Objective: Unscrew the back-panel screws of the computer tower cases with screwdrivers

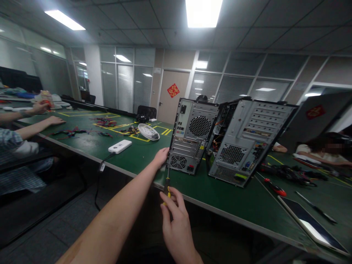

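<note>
Two metal computer cases stand side by side on the green table, their rear panels toward me. My right hand pinches the yellow and black handle of a screwdriver, below the left case's lower corner. The screwdriver's shaft points up along the left edge of the left case. My left hand rests against that case's left side, its fingertips partly hidden behind the edge. The right case leans slightly, with wiring visible inside its left side.
A white power bank with a cable lies to the left, near a white oval cover. On the right are a red screwdriver, a tablet and black cables. People sit at both sides.
</note>
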A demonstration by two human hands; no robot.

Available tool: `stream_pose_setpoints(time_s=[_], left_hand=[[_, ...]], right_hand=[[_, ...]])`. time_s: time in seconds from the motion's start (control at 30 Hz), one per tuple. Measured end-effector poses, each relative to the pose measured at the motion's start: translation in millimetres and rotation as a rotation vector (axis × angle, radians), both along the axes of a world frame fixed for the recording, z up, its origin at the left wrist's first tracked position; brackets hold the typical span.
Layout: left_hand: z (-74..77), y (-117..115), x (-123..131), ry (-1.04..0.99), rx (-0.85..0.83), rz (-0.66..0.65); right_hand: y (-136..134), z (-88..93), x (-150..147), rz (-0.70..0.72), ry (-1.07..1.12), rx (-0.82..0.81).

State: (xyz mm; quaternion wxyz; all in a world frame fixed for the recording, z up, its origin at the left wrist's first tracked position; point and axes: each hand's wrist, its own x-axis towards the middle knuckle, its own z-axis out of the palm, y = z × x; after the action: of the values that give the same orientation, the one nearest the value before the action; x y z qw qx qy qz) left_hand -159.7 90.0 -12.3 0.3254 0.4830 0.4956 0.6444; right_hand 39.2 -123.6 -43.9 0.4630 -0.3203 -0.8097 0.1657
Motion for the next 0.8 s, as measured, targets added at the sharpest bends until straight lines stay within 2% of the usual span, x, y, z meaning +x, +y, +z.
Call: stream_pose_setpoints(time_s=[0.8], left_hand=[[4.0,-3.8,2.4,-0.029,-0.011,-0.010]], right_hand=[[0.3,-1.1,-0.8,-0.064,0.062,-0.013]])
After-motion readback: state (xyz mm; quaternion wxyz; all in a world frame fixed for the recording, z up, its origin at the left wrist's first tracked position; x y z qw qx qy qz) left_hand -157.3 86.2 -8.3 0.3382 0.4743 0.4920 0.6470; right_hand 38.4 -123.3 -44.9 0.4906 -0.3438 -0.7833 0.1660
